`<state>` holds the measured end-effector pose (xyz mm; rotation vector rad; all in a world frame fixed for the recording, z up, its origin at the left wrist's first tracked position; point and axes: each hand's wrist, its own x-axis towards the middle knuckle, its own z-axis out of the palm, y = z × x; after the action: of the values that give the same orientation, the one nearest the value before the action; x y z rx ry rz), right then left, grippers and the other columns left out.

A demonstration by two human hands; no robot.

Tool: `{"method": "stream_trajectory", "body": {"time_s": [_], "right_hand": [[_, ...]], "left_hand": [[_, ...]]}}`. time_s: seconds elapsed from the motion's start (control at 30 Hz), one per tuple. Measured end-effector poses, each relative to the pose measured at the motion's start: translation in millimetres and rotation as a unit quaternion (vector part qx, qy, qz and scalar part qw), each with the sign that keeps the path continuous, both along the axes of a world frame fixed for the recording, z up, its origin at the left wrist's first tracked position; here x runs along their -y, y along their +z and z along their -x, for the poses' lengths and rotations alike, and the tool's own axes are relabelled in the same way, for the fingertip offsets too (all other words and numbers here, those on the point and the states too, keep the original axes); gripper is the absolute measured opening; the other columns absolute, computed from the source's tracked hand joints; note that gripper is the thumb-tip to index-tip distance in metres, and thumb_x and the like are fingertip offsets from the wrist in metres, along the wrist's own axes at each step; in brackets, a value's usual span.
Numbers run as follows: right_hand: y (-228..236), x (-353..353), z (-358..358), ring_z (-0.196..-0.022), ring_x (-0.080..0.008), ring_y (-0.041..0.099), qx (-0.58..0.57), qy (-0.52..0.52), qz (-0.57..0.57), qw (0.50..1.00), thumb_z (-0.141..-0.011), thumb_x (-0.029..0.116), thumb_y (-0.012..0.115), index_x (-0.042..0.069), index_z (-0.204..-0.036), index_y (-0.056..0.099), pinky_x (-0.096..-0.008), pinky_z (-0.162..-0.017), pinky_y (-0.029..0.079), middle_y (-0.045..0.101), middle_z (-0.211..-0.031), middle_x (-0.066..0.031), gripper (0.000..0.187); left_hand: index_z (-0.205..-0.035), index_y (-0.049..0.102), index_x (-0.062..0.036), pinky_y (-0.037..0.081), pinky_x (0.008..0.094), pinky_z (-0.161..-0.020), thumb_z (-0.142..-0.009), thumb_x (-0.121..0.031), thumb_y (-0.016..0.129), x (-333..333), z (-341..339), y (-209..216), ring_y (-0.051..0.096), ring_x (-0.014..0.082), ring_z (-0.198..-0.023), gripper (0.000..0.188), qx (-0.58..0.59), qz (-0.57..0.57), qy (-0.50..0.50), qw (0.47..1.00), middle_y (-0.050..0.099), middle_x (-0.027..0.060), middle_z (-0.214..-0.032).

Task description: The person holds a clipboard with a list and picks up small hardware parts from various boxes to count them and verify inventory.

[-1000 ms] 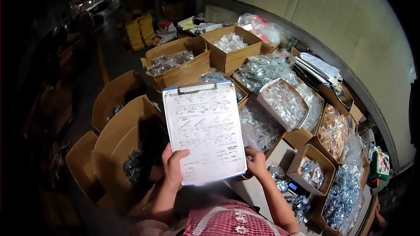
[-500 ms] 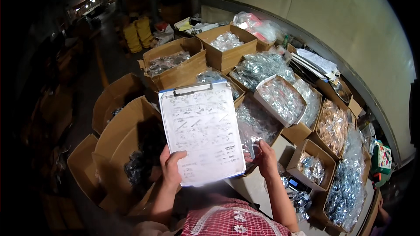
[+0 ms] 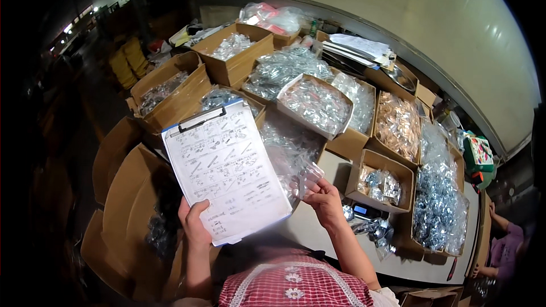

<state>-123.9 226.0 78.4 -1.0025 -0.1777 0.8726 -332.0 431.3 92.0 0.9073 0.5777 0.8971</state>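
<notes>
My left hand (image 3: 195, 223) grips the lower left edge of a clipboard (image 3: 228, 173), thumb on top. A paper sheet with rows of small sketches and handwriting is clamped on it, and the board leans to the left. Just off its right edge, my right hand (image 3: 325, 200) pinches a small clear plastic bag (image 3: 307, 181) between thumb and fingers. What the bag contains is hard to make out. Behind the bag lies a box of clear plastic packets (image 3: 287, 142), partly covered by the board.
Several cardboard boxes of bagged parts crowd the table (image 3: 296, 232), including a small box (image 3: 379, 185) beside a digital scale (image 3: 364, 211). Tall open cartons (image 3: 122, 216) stand at left. At far right, another person's purple sleeve (image 3: 506, 247) shows. A pale wall (image 3: 398, 17) closes the back.
The view has swung right, so the boxes sit further left. The clipboard has tilted, and my right hand with the clear bag now shows apart from its edge. More of the other person shows.
</notes>
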Motion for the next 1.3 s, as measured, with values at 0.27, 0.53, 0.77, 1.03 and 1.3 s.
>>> {"method": "stream_trajectory", "body": {"time_s": [0.27, 0.53, 0.77, 1.03, 1.3], "right_hand": [[-12.7, 31.3, -2.6, -0.102, -0.0289, 0.067, 0.012, -0.094, -0.002, 0.995, -0.079, -0.007, 0.061, -0.005, -0.132, 0.051, -0.0352, -0.088, 0.055, 0.067, -0.112, -0.0167, 0.054], [-83.3, 110.5, -5.6, -0.094, -0.0177, 0.067, 0.201, -0.199, 0.117, 0.952, -0.078, -0.008, 0.057, -0.005, -0.116, 0.064, -0.0266, -0.083, 0.052, 0.069, -0.107, -0.0103, 0.039], [-89.0, 146.1, 15.5, -0.103, -0.0172, 0.062, 0.215, -0.26, 0.229, 0.913, -0.073, -0.008, 0.052, -0.004, -0.113, 0.065, -0.0284, -0.093, 0.045, 0.068, -0.108, -0.0095, 0.042], [-25.0, 140.4, 18.9, -0.103, -0.0145, 0.058, 0.136, -0.26, 0.121, 0.948, -0.082, -0.001, 0.057, 0.001, -0.122, 0.058, -0.0271, -0.091, 0.044, 0.063, -0.112, -0.0063, 0.041], [-15.7, 136.8, 11.4, -0.099, -0.0154, 0.061, 0.128, -0.248, 0.051, 0.959, -0.082, 0.004, 0.06, -0.003, -0.127, 0.053, -0.0275, -0.091, 0.045, 0.063, -0.112, -0.0095, 0.046]], "left_hand": [[-0.127, 0.048, 0.0099, 0.046, 0.0339, -0.095, -0.077, 0.002, 0.049, 6.1, -16.6, -7.7, 0.06, 0.0268, -0.109, 0.051, -0.017, 0.008, -0.044, 0.999, 0.06, 0.0186, -0.122], [-0.125, 0.049, 0.0097, 0.046, 0.0328, -0.094, -0.076, 0.002, 0.049, 25.3, -55.4, -17.6, 0.061, 0.0256, -0.107, 0.05, -0.007, 0.002, -0.15, 0.989, 0.061, 0.0176, -0.12], [-0.125, 0.05, 0.0097, 0.047, 0.0321, -0.093, -0.077, 0.002, 0.049, 53.4, -90.0, -20.4, 0.062, 0.0236, -0.104, 0.048, -0.009, -0.006, -0.231, 0.973, 0.063, 0.0171, -0.118], [-0.12, 0.054, 0.0084, 0.047, 0.0289, -0.09, -0.077, 0.004, 0.051, 90.0, -113.9, -9.1, 0.063, 0.0199, -0.099, 0.044, -0.012, 0.021, -0.31, 0.95, 0.064, 0.0144, -0.113], [-0.121, 0.053, 0.0087, 0.049, 0.03, -0.089, -0.077, 0.004, 0.051, 90.7, -111.7, -16.1, 0.063, 0.0204, -0.098, 0.044, -0.018, 0.029, -0.316, 0.948, 0.064, 0.015, -0.113]]}}
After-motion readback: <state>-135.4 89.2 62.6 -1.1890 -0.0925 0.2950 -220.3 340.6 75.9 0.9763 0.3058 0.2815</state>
